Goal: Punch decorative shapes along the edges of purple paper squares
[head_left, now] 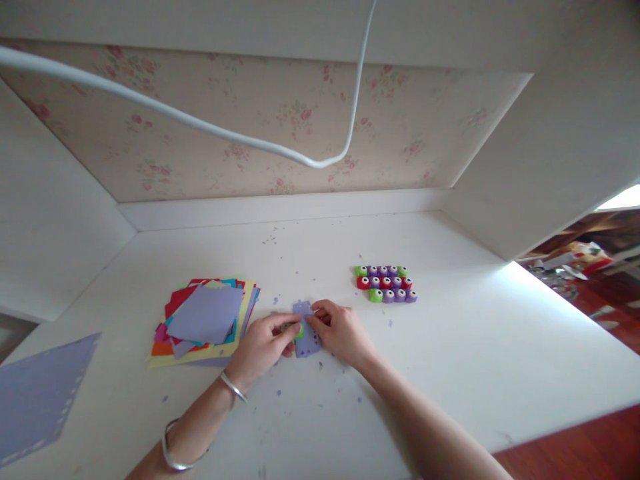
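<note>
Two hands work low in the frame's centre, the left gripping a green punch against a purple paper strip, the right pinching its edge; pressing seemingly calls for steady paper.

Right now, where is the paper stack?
In the head view, the paper stack lies left on the table, between the left hand and the large purple sheet.

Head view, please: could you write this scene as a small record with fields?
Left hand: holds green punch
Right hand: fingers touch purple strip
Other punches: three rows, right of hands; green, purple, red
Paper stack: left of hands, mixed colours
Purple sheet: far left
Table: white, purple scraps scattered
</note>
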The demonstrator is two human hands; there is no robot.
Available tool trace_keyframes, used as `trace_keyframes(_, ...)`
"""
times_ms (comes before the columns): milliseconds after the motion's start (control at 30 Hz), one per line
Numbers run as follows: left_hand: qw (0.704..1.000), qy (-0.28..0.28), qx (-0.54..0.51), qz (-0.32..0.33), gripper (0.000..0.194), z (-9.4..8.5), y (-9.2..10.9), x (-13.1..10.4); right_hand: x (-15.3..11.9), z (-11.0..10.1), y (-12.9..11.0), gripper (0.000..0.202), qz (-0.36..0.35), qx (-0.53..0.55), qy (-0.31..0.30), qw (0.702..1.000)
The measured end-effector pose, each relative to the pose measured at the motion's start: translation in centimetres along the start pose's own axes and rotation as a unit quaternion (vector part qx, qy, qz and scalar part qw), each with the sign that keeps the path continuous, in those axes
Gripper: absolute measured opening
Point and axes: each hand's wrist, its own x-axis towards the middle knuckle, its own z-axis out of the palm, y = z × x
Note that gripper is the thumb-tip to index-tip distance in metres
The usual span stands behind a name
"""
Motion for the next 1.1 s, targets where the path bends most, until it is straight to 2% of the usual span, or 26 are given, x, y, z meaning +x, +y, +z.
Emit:
trace_keyframes(100, 0.999, -0.007, -0.041, -0.026, 0.029, 0.0, 0.0, 0.4, 0.0, 0.0, 0.0, 0.015, -0.005, -0.006, 0.000, 1.000)
trace_keyframes(233, 0.992, 0.001, -0.083, -0.096, 0.025, -0.1, 0.6, 0.8, 0.1, 0.0, 0.2, 0.014, -0.008, -0.007, 0.000, 1.000)
trace_keyframes(433, 0.984, -0.002, -0.042, -0.172, 0.015, 0.4, 2.7, 1.4, 0.0, 0.2, 0.2, 0.014, -0.001, -0.001, 0.001, 1.000)
trace_keyframes(767, 0.976, 0.003, -0.009, -0.219, 0.030, 1.4, 4.9, 2.1, 0.0, 0.3, 0.5, 0.017, 0.006, -0.005, -0.004, 1.000)
trace_keyframes(867, 0.974, 0.001, 0.001, -0.228, 0.029, 1.4, 5.2, 2.3, -0.2, 0.3, 0.2, 0.019, 0.010, -0.028, 0.037, 0.999)
trace_keyframes(967, 0.974, -0.001, -0.001, -0.227, 0.029, 1.3, 5.3, 2.3, -0.6, -0.1, -0.8, 0.018, -0.028, -0.069, 0.078, 0.994)
trace_keyframes(1033, 0.974, -0.005, -0.007, -0.228, 0.028, 1.2, 5.3, 2.3, -0.7, -0.5, -1.5, 0.017, -0.034, -0.066, 0.038, 0.997)
trace_keyframes(1100, 0.972, -0.010, -0.011, -0.233, 0.026, 1.2, 5.2, 2.3, -0.5, -0.8, -2.0, 0.017, 0.002, -0.040, -0.056, 0.998)
